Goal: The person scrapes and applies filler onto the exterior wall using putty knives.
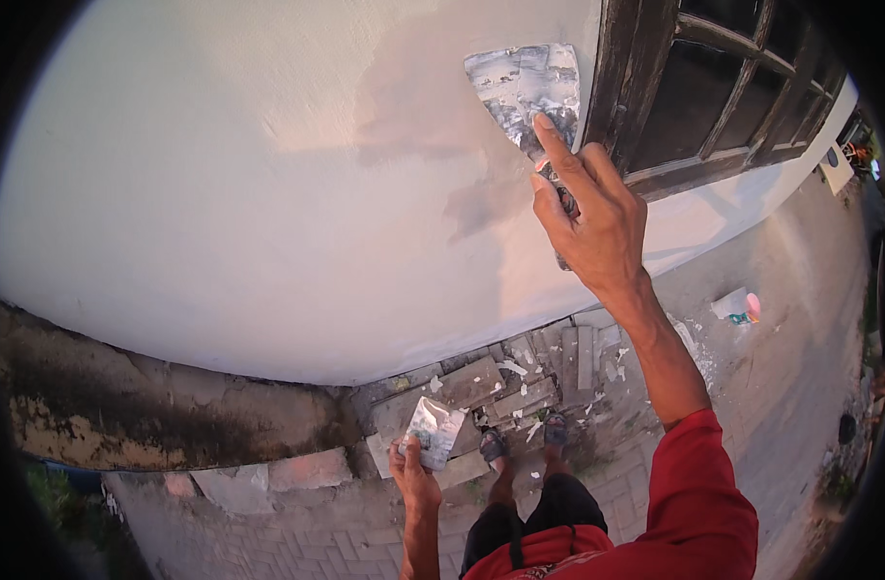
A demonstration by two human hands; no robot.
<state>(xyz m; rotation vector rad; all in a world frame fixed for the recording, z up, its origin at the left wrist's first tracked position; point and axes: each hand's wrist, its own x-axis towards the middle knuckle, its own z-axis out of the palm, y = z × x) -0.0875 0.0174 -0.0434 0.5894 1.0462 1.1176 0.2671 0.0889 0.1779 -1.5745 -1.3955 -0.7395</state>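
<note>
My right hand (597, 213) is raised at the wall beside the window, wrapped round the handle of a putty knife (529, 87). Its index finger lies along the wide blade, which is smeared with white and grey putty and is up against or very near the wall (268, 222). Low on the left, my left hand (415, 474) grips a small flat plate (435, 425) with putty on it; the thumb presses on its face. Darker, pinkish-grey patches show on the pale wall to the left of the blade and below it.
A dark wooden window frame (645, 97) with panes stands right of the knife. Boards (524, 401) and white scraps lie along the wall's foot, by my sandalled feet. A stained low ledge (172, 411) runs at left. A white packet (730, 304) rests on the ground at right.
</note>
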